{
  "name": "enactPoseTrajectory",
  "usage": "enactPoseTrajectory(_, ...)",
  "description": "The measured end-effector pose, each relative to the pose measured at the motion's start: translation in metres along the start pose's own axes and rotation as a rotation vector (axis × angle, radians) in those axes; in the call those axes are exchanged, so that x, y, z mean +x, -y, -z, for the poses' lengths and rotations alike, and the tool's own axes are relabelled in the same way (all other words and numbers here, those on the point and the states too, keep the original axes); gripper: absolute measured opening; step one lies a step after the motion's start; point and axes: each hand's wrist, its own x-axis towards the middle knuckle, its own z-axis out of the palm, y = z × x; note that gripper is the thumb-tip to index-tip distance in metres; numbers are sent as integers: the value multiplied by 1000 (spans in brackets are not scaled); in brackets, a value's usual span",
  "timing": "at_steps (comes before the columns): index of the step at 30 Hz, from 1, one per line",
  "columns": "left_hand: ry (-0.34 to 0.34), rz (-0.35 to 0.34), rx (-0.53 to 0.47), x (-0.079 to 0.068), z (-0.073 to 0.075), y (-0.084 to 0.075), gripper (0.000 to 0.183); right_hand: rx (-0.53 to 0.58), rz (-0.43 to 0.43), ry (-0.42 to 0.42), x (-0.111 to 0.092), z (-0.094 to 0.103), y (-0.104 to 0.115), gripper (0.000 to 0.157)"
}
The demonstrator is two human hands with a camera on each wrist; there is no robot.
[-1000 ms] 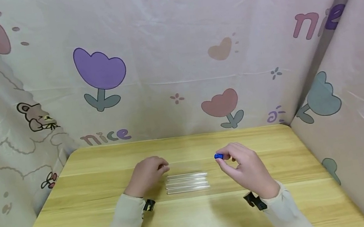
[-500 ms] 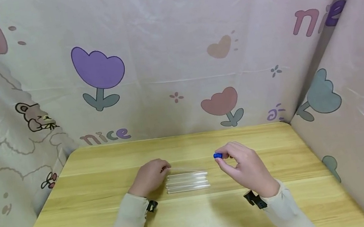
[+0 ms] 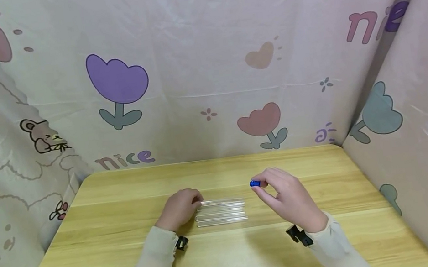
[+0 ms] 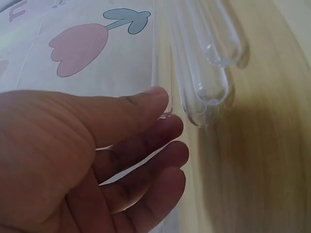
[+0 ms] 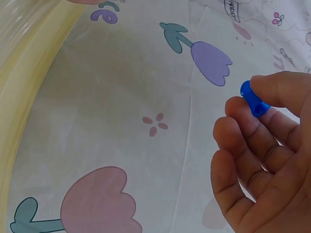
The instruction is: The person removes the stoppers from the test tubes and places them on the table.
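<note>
In the head view several clear glass test tubes lie side by side on the wooden table. At the far side of the row, my left hand pinches one clear test tube near its rounded end, between thumb and forefinger. The left wrist view also shows the rounded ends of neighbouring tubes, apart from the fingers. To the right and raised above the table, my right hand pinches a small blue stopper between thumb and fingertips; it is narrower in its middle.
The pale wooden table spreads around the tubes. A printed curtain with flowers and letters hangs behind it and along both sides. Each wrist wears a dark strap mount.
My left hand has brought its test tube nearer, down against the far side of the row; half a second ago it slanted apart from the others. The right hand stays nearly still with the blue stopper.
</note>
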Motion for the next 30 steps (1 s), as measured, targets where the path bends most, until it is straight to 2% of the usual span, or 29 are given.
enactPoseTrajectory(12,3,-13,-17,0,-3,2,10,-11,6,11,1,-1,0,15)
enactPoseTrajectory(18,-6,-6,-13,-2,1,2,11,-15,-9,27,1,-1,1,15)
enactPoseTrajectory(22,-51,0,-47,-7,19,-4,18,-14,-30,30,0,0,2,19)
enactPoseTrajectory(25,-121,-35,-64,-12,37,-12,21,-7,-47,31,0,0,2,19)
enactPoseTrajectory(30,-243,-117,-20,-22,61,-29,21,14,-62,21,-1,0,-1,20)
